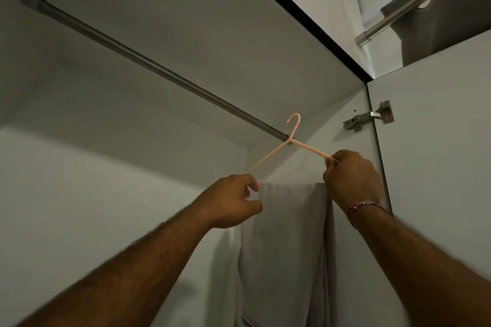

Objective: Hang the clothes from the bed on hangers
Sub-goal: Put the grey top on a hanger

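Left grip (233,200) and right grip (350,175) each pinch one hanger (292,138) end; cloth (287,233) draped, near rod (148,64).

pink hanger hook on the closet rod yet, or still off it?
Cannot tell. In the head view the thin pink plastic hanger's hook overlaps the right end of the grey metal closet rod, with neither contact nor gap plainly visible.

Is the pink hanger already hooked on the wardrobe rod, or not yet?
Not yet. The pink hanger's hook shows free in front of the rod, near its right end, while the left hand and right hand hold its two ends.
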A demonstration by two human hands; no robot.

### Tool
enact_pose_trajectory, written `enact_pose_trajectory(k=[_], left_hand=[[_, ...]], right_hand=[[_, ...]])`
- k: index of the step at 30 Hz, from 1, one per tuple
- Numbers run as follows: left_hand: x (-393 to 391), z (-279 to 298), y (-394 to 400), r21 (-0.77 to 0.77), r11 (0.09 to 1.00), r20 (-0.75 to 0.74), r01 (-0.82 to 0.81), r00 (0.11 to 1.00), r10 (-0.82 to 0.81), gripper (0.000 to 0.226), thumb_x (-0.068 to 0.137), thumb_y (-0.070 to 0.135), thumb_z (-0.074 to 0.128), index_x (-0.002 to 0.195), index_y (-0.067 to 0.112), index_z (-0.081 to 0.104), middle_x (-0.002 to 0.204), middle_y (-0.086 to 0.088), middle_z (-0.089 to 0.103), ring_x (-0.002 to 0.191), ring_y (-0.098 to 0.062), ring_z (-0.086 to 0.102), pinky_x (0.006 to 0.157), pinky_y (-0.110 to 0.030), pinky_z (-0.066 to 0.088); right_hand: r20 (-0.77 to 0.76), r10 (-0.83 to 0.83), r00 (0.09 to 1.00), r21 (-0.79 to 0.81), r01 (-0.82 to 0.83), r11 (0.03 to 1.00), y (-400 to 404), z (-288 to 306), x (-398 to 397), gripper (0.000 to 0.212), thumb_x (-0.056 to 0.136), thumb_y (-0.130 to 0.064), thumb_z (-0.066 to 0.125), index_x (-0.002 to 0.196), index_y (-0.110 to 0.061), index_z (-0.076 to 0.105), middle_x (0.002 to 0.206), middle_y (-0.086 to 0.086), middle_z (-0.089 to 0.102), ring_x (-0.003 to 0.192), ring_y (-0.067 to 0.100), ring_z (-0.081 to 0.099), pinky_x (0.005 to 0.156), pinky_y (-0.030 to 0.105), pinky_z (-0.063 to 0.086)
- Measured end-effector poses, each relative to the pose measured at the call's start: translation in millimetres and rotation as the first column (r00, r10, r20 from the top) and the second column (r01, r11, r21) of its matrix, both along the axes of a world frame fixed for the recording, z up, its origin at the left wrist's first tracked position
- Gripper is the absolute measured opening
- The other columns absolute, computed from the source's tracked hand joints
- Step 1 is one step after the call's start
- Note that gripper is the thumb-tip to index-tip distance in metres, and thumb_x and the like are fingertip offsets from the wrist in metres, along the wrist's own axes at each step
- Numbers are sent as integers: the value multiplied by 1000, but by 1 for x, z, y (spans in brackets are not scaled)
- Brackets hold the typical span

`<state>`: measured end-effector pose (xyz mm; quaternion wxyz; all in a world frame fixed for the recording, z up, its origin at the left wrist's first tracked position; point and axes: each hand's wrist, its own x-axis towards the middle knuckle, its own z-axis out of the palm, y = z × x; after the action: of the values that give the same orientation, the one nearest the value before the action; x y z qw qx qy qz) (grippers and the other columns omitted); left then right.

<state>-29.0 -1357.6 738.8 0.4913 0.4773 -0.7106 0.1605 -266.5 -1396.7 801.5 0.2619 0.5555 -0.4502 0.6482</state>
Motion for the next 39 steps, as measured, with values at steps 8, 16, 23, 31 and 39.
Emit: enact_pose_trajectory(k=[8,16,23,31,39], left_hand=[[16,13,-68,-74,996,79,54,996,-48,53,90,42,69,140,35,53,131,9,59,112,-12,60,99,-37,55],[33,20,-117,-154,980,-3,128,992,-130,52,90,42,69,139,37,50,125,12,59,107,-10,60,96,-34,55],[40,0,-146,-175,971,-15,165,985,-170,50,88,42,69,135,41,50,113,16,58,100,-8,61,93,-36,56],[33,-1,-158,-225,961,8,159,987,-161,47,90,47,67,134,42,49,112,18,58,101,-8,60,96,-39,54],[-2,-31,-180,-566,824,242,-14,953,182,60,95,49,41,143,17,55,130,-6,64,114,-30,61,90,-47,50]], right_hand=[[-39,-124,991,27,125,992,-46,37,24,20,102,-30,60,101,-14,72,70,-2,56,59,14,51,54,25,36],[-41,-125,991,-3,125,992,-67,67,54,16,98,-25,64,98,-12,72,76,5,59,69,25,54,66,30,43],[-51,-81,995,54,84,995,-86,70,49,20,98,-27,65,95,-10,75,74,7,65,67,26,62,67,30,52],[-93,-20,995,102,29,994,-93,58,22,21,100,-27,62,95,-16,79,84,9,73,75,31,72,83,46,61],[-150,-62,987,29,67,997,-89,18,18,29,97,-30,56,121,-20,69,95,9,76,90,34,72,87,44,60]])
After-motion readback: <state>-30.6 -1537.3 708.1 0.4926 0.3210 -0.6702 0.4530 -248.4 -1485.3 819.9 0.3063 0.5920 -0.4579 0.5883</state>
